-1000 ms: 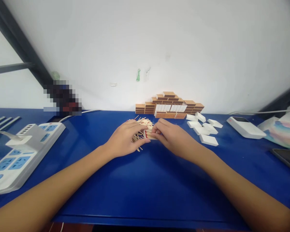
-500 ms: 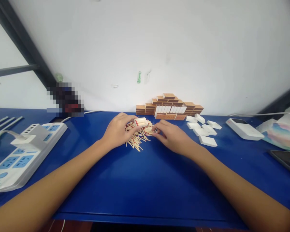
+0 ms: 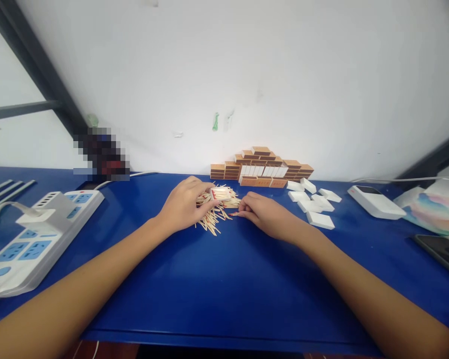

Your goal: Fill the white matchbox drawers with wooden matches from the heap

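Observation:
Between the thumb and fingers of my left hand [image 3: 185, 204] is a white matchbox tray [image 3: 220, 194] with red-tipped matches in it. A loose pile of matches [image 3: 210, 221] lies on the blue table beneath and around the tray. My right hand [image 3: 264, 212] is closed in a pinch just right of the pile. A few matches [image 3: 234, 214] stick out from its fingertips, their red heads pointing left toward the pile. The rest of what the right fingers hold is hidden.
Stacked matchboxes [image 3: 262, 169] stand against the wall behind the hands. Several white matchbox trays [image 3: 321, 220] lie to the right, near a white device [image 3: 376, 202] and a dark phone [image 3: 441, 253]. At the left is a power strip [image 3: 41, 249] with a plugged-in charger.
My right hand has drawn slightly down, and matches now show at its fingertips. The tray in my left hand has shifted a little lower and is tilted more toward me.

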Motion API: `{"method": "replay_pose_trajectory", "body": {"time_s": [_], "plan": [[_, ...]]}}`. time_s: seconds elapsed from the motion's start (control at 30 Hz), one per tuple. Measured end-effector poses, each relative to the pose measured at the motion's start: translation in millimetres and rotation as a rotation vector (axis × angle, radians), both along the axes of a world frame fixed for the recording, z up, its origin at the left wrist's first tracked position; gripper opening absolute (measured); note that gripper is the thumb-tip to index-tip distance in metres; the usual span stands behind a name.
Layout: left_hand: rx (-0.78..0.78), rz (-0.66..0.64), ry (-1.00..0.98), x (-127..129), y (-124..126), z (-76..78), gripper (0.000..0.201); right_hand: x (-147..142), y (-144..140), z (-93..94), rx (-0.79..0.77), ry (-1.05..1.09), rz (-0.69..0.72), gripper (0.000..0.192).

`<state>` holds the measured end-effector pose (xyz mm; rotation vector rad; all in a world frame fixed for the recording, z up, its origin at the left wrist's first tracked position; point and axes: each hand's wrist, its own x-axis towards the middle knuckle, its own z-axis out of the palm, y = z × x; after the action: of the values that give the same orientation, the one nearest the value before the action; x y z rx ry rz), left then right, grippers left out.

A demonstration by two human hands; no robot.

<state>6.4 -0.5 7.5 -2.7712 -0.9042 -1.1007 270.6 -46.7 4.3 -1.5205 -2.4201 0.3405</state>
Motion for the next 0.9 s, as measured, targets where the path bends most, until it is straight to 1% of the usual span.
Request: {"method": "replay_pose_trajectory", "body": {"time_s": [0.2, 0.3, 0.4, 0.7, 0.9], "plan": [[0.0, 0.001, 0.011, -1.3, 1.5, 0.1, 0.035, 12.4, -0.8, 11.4, -0.005, -0.029, -0.022, 0.005], [0.005, -0.006, 0.033, -0.4, 1.2, -0.4, 0.036, 17.3, 1.3, 10.8, -0.049, -0.07, -0.043, 0.006], [0.009, -0.013, 0.053, 0.2, 0.3, -0.4, 0.036, 18.4, 2.9, 8.3, -0.056, -0.068, -0.032, 0.011], [-0.003, 0.002, 0.091, -1.1, -0.1, 2.7, 0.033, 6.3, -2.5, 14.1, -0.037, -0.063, -0.036, 0.015], [0.002, -0.01, 0.099, -0.4, -0.6, 1.0, 0.035, -3.8, -6.1, 8.7, -0.037, -0.09, 0.01, 0.013]]}}
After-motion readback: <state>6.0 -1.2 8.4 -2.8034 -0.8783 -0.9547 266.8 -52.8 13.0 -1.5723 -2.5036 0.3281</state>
